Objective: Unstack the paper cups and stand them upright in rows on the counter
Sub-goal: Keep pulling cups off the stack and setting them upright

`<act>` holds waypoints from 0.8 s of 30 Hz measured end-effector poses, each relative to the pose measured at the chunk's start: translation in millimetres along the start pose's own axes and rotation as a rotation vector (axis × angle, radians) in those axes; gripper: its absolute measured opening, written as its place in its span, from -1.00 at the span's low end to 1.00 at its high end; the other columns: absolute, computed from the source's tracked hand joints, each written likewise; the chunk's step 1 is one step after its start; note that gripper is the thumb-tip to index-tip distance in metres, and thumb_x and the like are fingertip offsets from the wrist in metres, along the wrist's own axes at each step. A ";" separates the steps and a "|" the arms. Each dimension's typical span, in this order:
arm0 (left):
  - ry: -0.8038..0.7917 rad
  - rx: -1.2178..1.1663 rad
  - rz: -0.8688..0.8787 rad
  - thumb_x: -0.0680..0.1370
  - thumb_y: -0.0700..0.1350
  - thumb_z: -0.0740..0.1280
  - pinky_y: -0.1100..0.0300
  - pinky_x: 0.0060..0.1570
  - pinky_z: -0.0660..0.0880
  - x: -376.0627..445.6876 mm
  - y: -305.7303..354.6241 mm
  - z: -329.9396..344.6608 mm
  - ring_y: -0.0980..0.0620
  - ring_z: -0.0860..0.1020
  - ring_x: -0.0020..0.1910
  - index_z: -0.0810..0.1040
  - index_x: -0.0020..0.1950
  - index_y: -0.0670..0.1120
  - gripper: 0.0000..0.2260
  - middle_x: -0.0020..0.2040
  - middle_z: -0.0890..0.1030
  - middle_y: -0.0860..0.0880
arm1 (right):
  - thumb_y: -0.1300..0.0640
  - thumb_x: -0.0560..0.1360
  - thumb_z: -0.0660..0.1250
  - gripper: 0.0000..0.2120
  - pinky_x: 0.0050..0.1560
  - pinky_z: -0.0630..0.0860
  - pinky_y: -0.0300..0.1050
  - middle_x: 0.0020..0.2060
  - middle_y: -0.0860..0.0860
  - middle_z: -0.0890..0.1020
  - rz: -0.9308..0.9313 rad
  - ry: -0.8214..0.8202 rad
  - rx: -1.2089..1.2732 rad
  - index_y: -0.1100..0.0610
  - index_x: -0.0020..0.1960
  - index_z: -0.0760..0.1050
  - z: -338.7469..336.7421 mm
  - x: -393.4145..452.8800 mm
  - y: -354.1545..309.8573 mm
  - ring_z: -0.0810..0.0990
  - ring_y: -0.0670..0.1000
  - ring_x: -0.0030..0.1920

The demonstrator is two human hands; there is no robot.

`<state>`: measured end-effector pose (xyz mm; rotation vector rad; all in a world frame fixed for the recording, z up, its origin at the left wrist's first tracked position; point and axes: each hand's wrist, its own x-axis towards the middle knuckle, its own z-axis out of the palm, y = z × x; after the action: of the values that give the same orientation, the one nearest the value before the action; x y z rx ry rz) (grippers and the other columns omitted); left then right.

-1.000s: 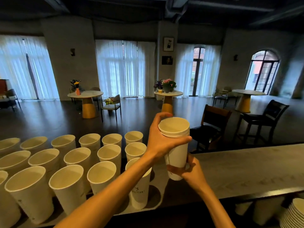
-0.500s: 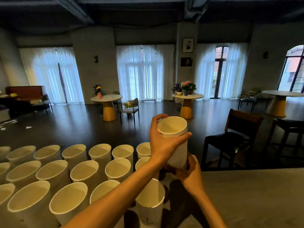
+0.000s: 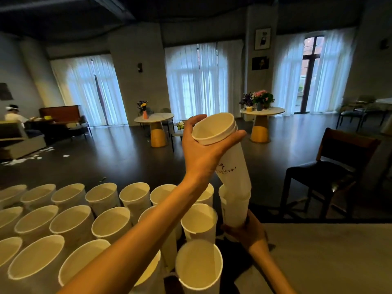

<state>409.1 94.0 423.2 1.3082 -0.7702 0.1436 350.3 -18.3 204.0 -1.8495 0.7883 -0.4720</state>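
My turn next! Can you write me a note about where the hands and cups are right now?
Left hand: holds the top cup near its rim, pulled partway out.
Right hand: holds the bottom of the stack, above the counter.
Done: many cups stand upright in rows on the left.
Left: pull the top cup free, stand it in a row, then unstack the others.

Left hand [image 3: 203, 153] curled high, right hand [image 3: 247, 233] curled below.
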 end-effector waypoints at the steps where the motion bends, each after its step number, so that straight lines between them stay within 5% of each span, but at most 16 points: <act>1: -0.006 -0.005 0.009 0.18 0.18 0.63 0.20 0.10 0.59 -2.5 1.1 1.6 0.16 0.56 0.14 0.32 0.21 0.28 -0.28 0.14 0.50 0.23 | 0.03 0.27 0.63 -0.35 0.16 0.52 -0.12 0.17 0.04 0.62 0.027 0.017 -0.029 0.00 0.28 0.43 0.4 4.7 0.8 0.61 0.01 0.14; 5: -0.023 -0.048 -0.001 0.20 0.09 0.61 0.21 0.09 0.60 -11.2 -1.2 5.8 0.20 0.57 0.10 0.36 0.28 0.18 -0.28 0.13 0.52 0.23 | -0.31 0.00 0.63 0.01 0.31 0.47 0.12 0.22 -0.07 0.57 -0.100 0.007 -0.015 -0.09 0.36 0.34 -4.6 -8.7 7.2 0.55 0.04 0.26; 8: -0.072 -0.057 -0.027 0.22 0.07 0.63 0.28 0.02 0.60 -14.5 -1.1 10.1 0.18 0.57 0.09 0.39 0.32 0.11 -0.26 0.14 0.54 0.19 | -0.13 0.06 0.70 -0.16 0.16 0.57 -0.02 0.07 -0.09 0.61 -0.134 0.022 0.054 -0.16 0.26 0.41 -30.1 -30.4 19.8 0.61 -0.08 0.06; 11: -0.144 -0.056 -0.046 0.26 0.00 0.65 0.33 -0.02 0.58 -25.2 3.1 18.7 0.21 0.58 0.07 0.41 0.30 0.08 -0.31 0.12 0.56 0.17 | -0.05 0.06 0.72 -0.14 0.16 0.58 -0.02 0.11 -0.05 0.62 -0.168 0.027 0.149 -0.13 0.28 0.41 -65.2 -55.3 7.3 0.62 0.00 0.14; 13: -0.198 -0.051 -0.053 0.23 0.03 0.66 0.30 0.00 0.57 -33.7 3.4 26.2 0.20 0.58 0.08 0.41 0.26 0.13 -0.31 0.13 0.57 0.16 | 0.23 0.19 0.66 -0.25 0.12 0.56 -0.05 0.09 -0.10 0.57 -0.195 0.023 0.192 -0.16 0.22 0.39 -82.1 -70.8 -4.8 0.58 0.02 0.14; 17: -0.299 -0.048 -0.044 0.18 0.01 0.69 0.43 -0.09 0.54 -57.8 9.5 38.0 0.36 0.56 0.02 0.44 0.21 0.12 -0.31 0.09 0.56 0.20 | 0.05 0.01 0.71 -0.06 0.11 0.45 -0.25 0.15 -0.28 0.47 -0.281 -0.037 0.180 -0.31 0.22 0.28 -111.6 -98.1 -21.0 0.47 -0.25 0.12; 20: -0.387 0.004 -0.006 0.18 0.00 0.71 0.45 -0.06 0.52 -78.9 6.5 44.7 0.34 0.57 0.04 0.47 0.24 0.05 -0.29 0.10 0.59 0.17 | 0.19 0.18 0.66 -0.17 -0.04 0.51 -0.32 0.14 -0.26 0.53 -0.289 0.003 0.224 -0.25 0.26 0.32 -120.3 -110.3 -31.9 0.53 -0.23 0.15; 24: -0.471 0.154 0.156 0.16 0.27 0.62 0.27 0.13 0.55 -86.8 12.7 45.2 0.18 0.57 0.16 0.47 0.30 0.10 -0.22 0.19 0.58 0.14 | 0.23 0.23 0.64 -0.30 -0.17 0.53 -0.43 0.00 -0.33 0.51 -0.354 0.084 0.176 -0.26 0.13 0.36 -128.4 -123.6 -45.5 0.55 -0.39 -0.06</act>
<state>318.4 84.6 385.4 1.4478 -1.2840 0.0169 194.7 -4.0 301.0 -1.8166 0.4558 -0.8224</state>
